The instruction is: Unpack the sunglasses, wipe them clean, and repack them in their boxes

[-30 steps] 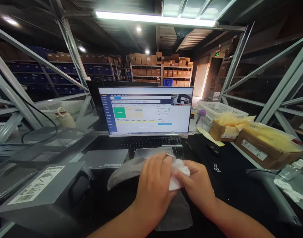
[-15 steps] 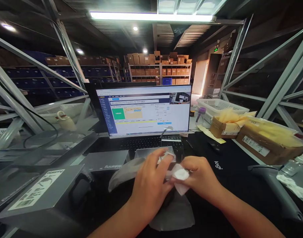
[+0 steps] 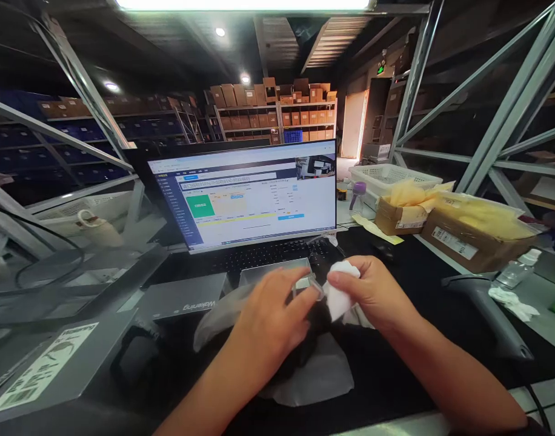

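My left hand [image 3: 271, 315] is closed in a pinch on a small clear plastic piece [image 3: 310, 284] above a dark object lying on a translucent bag [image 3: 318, 378]. My right hand [image 3: 372, 290] is closed on a crumpled white cloth [image 3: 338, 297] and presses it against the clear piece. Both hands meet over the black mat, just in front of the laptop [image 3: 245, 200] and its keyboard [image 3: 268, 254].
A grey Wokening box [image 3: 182, 300] lies left of the hands and a larger grey box [image 3: 54, 369] sits at the near left. Cardboard boxes with yellow bags [image 3: 468, 230], a white basket [image 3: 386, 175], a small clear bottle [image 3: 516, 269] and a handheld scanner [image 3: 481, 303] stand at the right.
Both hands have moved up and away from me, nearer the keyboard. The white cloth has shifted from between the hands into my right hand alone. The view has swung to the right.
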The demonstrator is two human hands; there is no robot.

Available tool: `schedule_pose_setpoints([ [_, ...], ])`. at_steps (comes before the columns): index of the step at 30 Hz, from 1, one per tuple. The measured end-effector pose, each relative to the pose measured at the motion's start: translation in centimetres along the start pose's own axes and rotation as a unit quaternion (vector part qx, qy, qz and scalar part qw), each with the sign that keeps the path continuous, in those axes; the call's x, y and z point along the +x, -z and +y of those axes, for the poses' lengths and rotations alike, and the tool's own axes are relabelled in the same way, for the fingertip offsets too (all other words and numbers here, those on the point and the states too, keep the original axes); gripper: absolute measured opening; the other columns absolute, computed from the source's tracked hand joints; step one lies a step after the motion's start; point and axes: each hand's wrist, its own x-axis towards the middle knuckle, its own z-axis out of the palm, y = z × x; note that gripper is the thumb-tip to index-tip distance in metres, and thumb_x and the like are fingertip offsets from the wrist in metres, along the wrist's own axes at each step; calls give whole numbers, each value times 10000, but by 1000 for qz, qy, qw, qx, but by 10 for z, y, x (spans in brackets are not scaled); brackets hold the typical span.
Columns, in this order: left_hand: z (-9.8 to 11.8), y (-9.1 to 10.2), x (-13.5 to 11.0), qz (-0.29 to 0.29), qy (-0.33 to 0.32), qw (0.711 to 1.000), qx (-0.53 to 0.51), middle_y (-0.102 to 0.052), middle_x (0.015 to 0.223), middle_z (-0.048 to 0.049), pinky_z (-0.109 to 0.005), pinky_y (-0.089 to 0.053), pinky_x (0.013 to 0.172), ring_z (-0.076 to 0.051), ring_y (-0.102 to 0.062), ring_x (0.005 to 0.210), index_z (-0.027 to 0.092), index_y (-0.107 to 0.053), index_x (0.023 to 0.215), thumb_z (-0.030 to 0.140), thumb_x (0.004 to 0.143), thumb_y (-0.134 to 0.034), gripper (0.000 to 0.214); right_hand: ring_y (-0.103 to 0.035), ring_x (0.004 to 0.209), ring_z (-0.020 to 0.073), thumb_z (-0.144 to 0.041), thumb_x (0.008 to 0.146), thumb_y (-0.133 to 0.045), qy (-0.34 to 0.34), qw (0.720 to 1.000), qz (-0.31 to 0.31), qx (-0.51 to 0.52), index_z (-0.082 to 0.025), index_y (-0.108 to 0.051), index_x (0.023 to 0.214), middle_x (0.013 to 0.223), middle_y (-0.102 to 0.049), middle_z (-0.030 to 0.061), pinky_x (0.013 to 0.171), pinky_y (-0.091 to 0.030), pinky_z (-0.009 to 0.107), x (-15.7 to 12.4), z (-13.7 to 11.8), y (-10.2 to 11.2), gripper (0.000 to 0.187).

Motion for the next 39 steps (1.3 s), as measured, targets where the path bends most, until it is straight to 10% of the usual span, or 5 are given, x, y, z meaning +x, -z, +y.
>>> schedule_pose_setpoints([
  [4, 7, -22, -1, 75, 45, 996, 21, -659, 1215, -180, -513, -557, 946, -319, -638, 1094, 126, -557, 1182, 373, 829, -757, 475, -492, 548, 107, -422, 624, -898, 61, 996, 60, -27, -148, -721, 622, 573, -588, -8, 511, -391, 222, -5, 7, -14, 327],
  [10, 10, -33, -9, 207, 68, 967, 129, -731, 1085, -198, -406, -604, 822, -298, -711, 990, 74, -605, 1138, 164, 944, -571, 217, -580, 788, 160, -397, 695, -868, 113, 990, -10, 80, -232, -818, 821, 918, -668, 31, 702, -483, 274, -9, 37, -40, 214],
  [17, 6, -30, -5, 186, 24, 978, 86, -732, 1166, -169, -410, -590, 958, -260, -715, 1043, 90, -648, 1109, 118, 899, -659, 213, -505, 636, 127, -293, 596, -923, 158, 986, 52, -2, -178, -759, 662, 664, -605, -11, 595, -425, 252, -2, 40, -34, 211],
  [25, 9, -18, 0, 136, -64, 986, 69, -731, 1187, -147, -441, -546, 1041, -236, -708, 1070, 99, -668, 1057, 55, 871, -667, 192, -577, 523, 110, -410, 534, -954, -40, 969, 37, 241, -153, -707, 667, 605, -676, 1, 548, -489, 227, 4, 2, -11, 380],
  [39, 10, -28, -6, 165, -10, 978, 125, -751, 1114, -157, -404, -610, 881, -268, -741, 951, 92, -665, 1118, 220, 951, -608, 218, -541, 537, 85, -351, 500, -968, 1, 985, 2, 171, -146, -723, 643, 600, -653, -22, 538, -452, 206, 1, 27, -28, 350],
])
